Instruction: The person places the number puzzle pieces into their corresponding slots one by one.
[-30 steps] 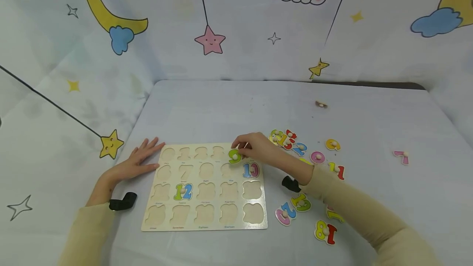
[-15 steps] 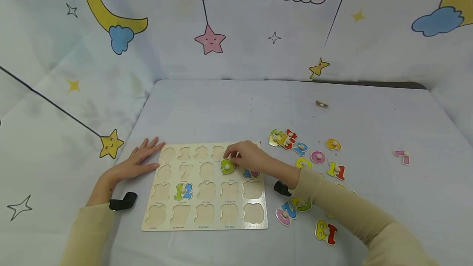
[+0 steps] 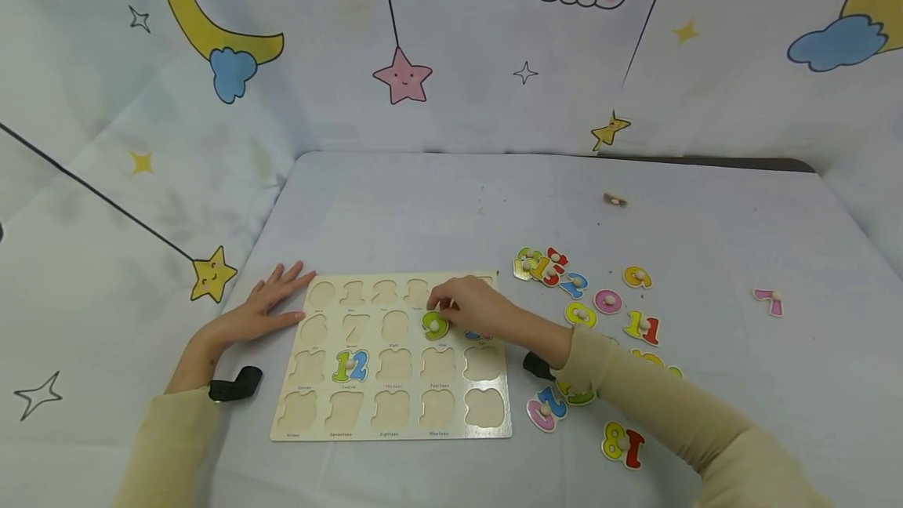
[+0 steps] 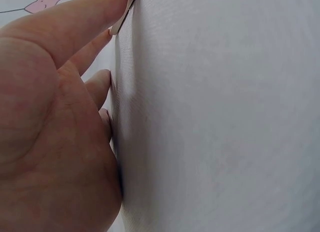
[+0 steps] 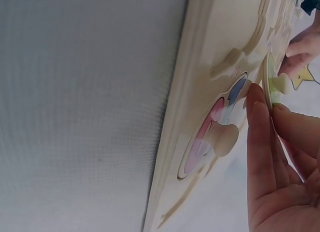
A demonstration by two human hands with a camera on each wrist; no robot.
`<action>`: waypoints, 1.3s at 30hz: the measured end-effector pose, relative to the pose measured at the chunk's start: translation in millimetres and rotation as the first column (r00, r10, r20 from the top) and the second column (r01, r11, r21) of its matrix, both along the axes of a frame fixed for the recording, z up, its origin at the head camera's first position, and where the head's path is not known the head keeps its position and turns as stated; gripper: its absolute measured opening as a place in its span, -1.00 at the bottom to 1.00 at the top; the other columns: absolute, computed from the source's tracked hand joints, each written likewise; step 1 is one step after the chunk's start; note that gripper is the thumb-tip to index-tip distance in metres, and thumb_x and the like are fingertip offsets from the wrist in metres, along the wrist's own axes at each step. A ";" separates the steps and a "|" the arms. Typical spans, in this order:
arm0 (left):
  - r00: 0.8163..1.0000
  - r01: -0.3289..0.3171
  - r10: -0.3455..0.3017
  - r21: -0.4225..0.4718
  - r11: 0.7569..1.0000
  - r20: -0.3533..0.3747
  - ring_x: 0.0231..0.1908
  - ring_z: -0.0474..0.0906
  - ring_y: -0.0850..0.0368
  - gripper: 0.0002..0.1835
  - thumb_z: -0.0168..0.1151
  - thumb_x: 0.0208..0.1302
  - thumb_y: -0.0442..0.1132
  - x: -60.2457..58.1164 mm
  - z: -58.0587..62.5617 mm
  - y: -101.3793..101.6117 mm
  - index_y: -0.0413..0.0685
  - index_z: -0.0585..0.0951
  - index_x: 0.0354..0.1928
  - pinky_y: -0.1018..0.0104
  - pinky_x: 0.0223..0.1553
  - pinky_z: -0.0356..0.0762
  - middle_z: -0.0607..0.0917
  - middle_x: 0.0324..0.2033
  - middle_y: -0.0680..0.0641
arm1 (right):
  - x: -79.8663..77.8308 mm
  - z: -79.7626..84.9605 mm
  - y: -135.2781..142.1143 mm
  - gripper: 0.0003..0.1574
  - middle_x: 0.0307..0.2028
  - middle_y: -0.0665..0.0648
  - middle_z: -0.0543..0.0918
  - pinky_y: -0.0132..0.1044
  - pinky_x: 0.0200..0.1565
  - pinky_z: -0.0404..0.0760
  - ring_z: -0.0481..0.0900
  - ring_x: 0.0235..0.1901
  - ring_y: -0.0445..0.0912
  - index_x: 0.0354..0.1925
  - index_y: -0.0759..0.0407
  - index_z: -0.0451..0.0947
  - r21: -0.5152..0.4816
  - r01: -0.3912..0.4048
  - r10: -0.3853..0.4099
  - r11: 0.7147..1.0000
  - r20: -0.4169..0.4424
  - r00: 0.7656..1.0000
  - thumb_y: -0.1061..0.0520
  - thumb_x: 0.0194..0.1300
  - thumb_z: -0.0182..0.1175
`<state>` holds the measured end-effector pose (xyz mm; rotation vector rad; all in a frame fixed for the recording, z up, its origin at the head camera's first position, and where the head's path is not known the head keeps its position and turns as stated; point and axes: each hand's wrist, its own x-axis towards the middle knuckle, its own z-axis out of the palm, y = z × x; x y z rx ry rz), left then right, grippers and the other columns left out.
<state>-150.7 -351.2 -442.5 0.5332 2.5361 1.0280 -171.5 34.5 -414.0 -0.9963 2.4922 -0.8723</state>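
Observation:
A wooden number puzzle board [image 3: 368, 419] lies flat, with rows of cut-out slots. My right hand [image 3: 474, 309] pinches a green number 9 piece [image 3: 435, 326] by its edge, over the slot labelled Nine. In the right wrist view that piece [image 5: 271, 80] shows edge-on, its knob facing outward; whether it sits in the slot I cannot tell. Beside it, the blue and pink 10 piece [image 5: 205, 134] is set in the board, partly covered by the hand from above. My left hand [image 3: 255, 313] rests with spread fingers at the board's left edge, thumb [image 4: 75, 26] and fingertips touching it.
A green and blue 12 [image 3: 350, 366] fills one slot. Several loose pieces lie right of the board, including an 11 [image 3: 642, 328], an 18 [image 3: 622, 444] and a pink 7 [image 3: 769, 301]. One piece [image 3: 614, 199] lies at the back. Some hide under the right arm.
My right hand has carried the green 9 down and left from the top row to the Nine slot. The left hand stays where it was.

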 end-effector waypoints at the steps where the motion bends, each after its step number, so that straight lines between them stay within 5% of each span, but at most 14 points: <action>1: 1.000 0.000 0.000 -0.001 1.000 -0.003 0.34 -0.58 -0.19 -0.26 0.16 0.32 -0.14 -0.1 -0.4 0.1 0.00 0.08 0.45 -0.26 0.18 -0.60 -0.22 0.43 -0.23 | 0.5 0.2 -0.1 -0.83 -0.40 -0.09 0.58 -0.38 -0.34 0.48 0.46 -0.39 -0.20 -0.22 0.07 0.65 0.008 -0.006 0.006 1.000 -0.013 1.000 0.29 0.24 0.22; 14: 1.000 -0.005 0.005 -0.001 1.000 0.006 0.35 -0.57 -0.20 -0.25 0.19 0.29 -0.19 0.2 0.1 0.7 -0.05 0.09 0.45 -0.27 0.18 -0.59 -0.20 0.42 -0.25 | 11.2 1.9 -6.3 -0.86 -0.34 -0.03 0.60 -0.36 -0.24 0.48 0.46 -0.35 -0.18 -0.22 0.15 0.62 0.088 -0.015 0.031 0.996 -0.183 0.983 0.29 0.21 0.25; 39: 1.000 -0.010 0.010 -0.009 1.000 0.005 0.35 -0.56 -0.20 -0.25 0.19 0.29 -0.17 0.4 1.4 1.6 -0.03 0.09 0.45 -0.28 0.18 -0.59 -0.20 0.42 -0.24 | 11.3 -0.8 -12.8 -0.87 -0.40 -0.05 0.49 -0.35 -0.31 0.48 0.45 -0.38 -0.17 -0.27 0.08 0.59 0.168 0.028 0.002 0.985 -0.175 0.985 0.29 0.23 0.23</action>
